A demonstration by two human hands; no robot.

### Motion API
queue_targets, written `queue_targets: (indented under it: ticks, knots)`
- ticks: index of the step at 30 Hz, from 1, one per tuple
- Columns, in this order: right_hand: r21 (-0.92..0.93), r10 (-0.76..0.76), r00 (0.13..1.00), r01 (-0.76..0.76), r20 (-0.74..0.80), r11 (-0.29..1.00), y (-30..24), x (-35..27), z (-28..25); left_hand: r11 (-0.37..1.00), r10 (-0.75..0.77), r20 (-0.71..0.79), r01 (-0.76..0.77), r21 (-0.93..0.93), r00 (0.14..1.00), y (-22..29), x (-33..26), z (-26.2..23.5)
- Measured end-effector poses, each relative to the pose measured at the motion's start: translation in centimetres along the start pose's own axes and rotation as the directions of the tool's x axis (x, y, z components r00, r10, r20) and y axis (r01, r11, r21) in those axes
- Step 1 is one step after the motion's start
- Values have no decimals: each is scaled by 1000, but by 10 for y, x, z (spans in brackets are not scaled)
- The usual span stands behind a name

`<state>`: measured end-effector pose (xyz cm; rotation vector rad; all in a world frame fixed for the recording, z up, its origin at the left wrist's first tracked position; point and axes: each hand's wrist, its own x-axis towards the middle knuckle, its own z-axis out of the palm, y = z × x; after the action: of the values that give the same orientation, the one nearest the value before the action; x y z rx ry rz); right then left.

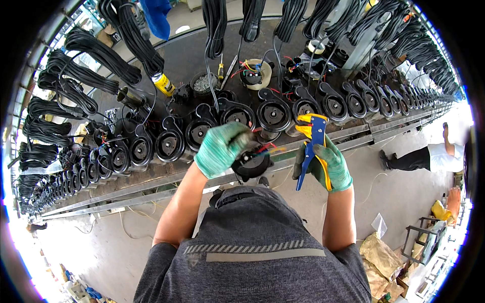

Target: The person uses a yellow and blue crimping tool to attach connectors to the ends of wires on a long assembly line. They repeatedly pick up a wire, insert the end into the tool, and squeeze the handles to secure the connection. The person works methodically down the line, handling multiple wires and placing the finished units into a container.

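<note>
My right hand [331,169], in a green knit glove, is closed around a wire stripper [318,134] with blue and yellow handles. Its yellow jaws point toward the bench. My left hand [220,151], also gloved in green, has its fingers curled together, slightly blurred; I cannot make out what is between them. Just beside those fingertips is a round black housing [252,169], in front of the bench edge, with red, yellow and blue wires sticking out. Behind both hands, a row of similar black round housings [273,113] lines the bench edge.
Bundles of coiled black cable [214,28] hang above the bench [187,55]. On it are a tub of small screws [204,83], a white bowl with wired parts [257,76], a yellow can [164,85] and a tape roll [316,47]. Another person [429,156] stands at the right.
</note>
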<state>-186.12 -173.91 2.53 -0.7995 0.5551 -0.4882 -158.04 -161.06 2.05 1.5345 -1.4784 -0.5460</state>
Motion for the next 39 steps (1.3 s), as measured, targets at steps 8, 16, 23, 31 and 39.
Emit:
queue_targets:
  ticks: [8, 16, 23, 31, 39]
  knots:
    - [129, -69, 980, 94, -186, 987, 14, -12, -62, 956, 184, -438, -58, 286, 880, -31, 115, -55]
    - [204, -48, 931, 129, -362, 970, 21, -26, -123, 505, -297, 36, 125, 854, 954, -109, 193, -29]
    - [239, -26, 881, 156, -472, 958, 27, -42, -160, 323, -557, -42, 263, 909, 830, -174, 234, 3]
    - [292, 55, 833, 130, -551, 948, 36, -56, -198, 471, -596, -42, 391, 790, 802, -247, 250, 26]
    - [363, 88, 870, 108, -485, 926, 33, -42, -214, 819, -491, -148, 513, 256, 858, -188, 257, 25]
